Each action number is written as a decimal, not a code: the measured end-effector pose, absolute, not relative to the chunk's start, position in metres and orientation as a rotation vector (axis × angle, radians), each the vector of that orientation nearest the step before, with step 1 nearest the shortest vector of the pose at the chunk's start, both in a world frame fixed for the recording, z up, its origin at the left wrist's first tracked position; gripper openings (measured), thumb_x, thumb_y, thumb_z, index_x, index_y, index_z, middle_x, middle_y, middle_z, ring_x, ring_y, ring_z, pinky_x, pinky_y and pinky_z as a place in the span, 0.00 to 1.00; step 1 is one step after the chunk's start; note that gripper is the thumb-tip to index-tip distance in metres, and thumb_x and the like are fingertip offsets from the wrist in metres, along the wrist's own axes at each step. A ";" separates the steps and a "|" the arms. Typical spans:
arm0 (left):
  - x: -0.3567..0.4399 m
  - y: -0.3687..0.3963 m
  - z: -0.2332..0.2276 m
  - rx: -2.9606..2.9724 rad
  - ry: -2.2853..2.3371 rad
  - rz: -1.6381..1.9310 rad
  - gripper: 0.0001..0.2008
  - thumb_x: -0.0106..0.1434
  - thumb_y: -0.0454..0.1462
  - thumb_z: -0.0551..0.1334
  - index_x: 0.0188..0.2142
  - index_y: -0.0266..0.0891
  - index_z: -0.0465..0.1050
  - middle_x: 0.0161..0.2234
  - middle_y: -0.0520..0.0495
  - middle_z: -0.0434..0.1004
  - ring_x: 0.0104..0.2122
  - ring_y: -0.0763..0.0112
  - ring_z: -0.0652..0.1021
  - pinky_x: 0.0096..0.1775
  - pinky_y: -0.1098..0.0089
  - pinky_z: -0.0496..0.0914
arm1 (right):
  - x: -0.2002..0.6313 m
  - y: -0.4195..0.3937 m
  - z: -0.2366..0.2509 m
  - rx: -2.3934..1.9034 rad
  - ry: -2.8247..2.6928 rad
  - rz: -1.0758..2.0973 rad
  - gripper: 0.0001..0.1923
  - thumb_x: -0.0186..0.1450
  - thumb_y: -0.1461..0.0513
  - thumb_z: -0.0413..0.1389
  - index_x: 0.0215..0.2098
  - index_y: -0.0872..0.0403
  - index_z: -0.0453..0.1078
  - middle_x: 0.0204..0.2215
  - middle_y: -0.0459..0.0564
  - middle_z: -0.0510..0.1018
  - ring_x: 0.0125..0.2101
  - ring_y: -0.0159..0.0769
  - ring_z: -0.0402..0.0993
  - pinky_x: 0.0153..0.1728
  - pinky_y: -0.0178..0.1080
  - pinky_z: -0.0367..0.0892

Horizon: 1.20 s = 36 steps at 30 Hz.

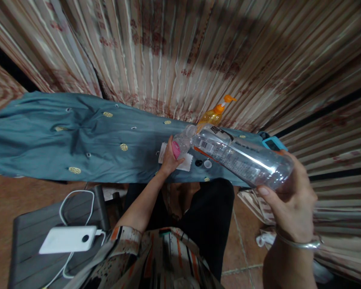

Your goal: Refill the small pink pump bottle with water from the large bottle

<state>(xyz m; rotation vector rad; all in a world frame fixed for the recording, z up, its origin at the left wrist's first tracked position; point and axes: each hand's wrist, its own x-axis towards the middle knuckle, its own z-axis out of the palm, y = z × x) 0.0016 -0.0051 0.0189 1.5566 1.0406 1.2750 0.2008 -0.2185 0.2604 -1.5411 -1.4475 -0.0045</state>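
Note:
My right hand (291,200) grips the base of a large clear plastic bottle (240,158), tipped on its side with its open mouth pointing left. My left hand (170,158) holds a small clear bottle (185,140) with a pink label, its mouth right at the large bottle's mouth. Both bottles hover over a white paper (186,162) lying on a table covered with a teal cloth (78,136). Two small caps, one black (198,163) and one white (207,163), lie on the cloth beside the paper.
An orange pump bottle (215,114) stands behind the bottles. A blue-edged device (273,142) sits at the table's right end. A white power bank (67,239) with cable rests on a grey stool at lower left. Striped curtains hang behind.

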 end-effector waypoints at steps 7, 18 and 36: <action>0.001 -0.004 0.017 1.560 1.043 1.270 0.62 0.43 0.32 0.79 0.73 0.44 0.48 0.73 0.33 0.58 0.74 0.43 0.62 0.74 0.42 0.56 | 0.200 -0.221 0.260 -1.534 -1.490 0.025 0.45 0.55 0.50 0.74 0.69 0.43 0.68 0.58 0.53 0.78 0.58 0.55 0.75 0.50 0.53 0.79; 0.002 -0.004 0.016 1.555 1.018 1.292 0.62 0.44 0.32 0.78 0.73 0.43 0.48 0.73 0.33 0.59 0.74 0.39 0.61 0.74 0.40 0.55 | 0.203 -0.221 0.261 -1.548 -1.493 0.011 0.45 0.55 0.47 0.74 0.68 0.41 0.69 0.58 0.53 0.78 0.60 0.60 0.74 0.51 0.56 0.78; 0.001 -0.005 0.017 1.535 1.010 1.290 0.63 0.43 0.30 0.78 0.74 0.44 0.48 0.74 0.33 0.57 0.74 0.43 0.61 0.75 0.43 0.54 | 0.202 -0.217 0.271 -1.556 -1.578 -0.056 0.45 0.58 0.45 0.72 0.69 0.44 0.67 0.55 0.54 0.79 0.59 0.58 0.76 0.48 0.52 0.80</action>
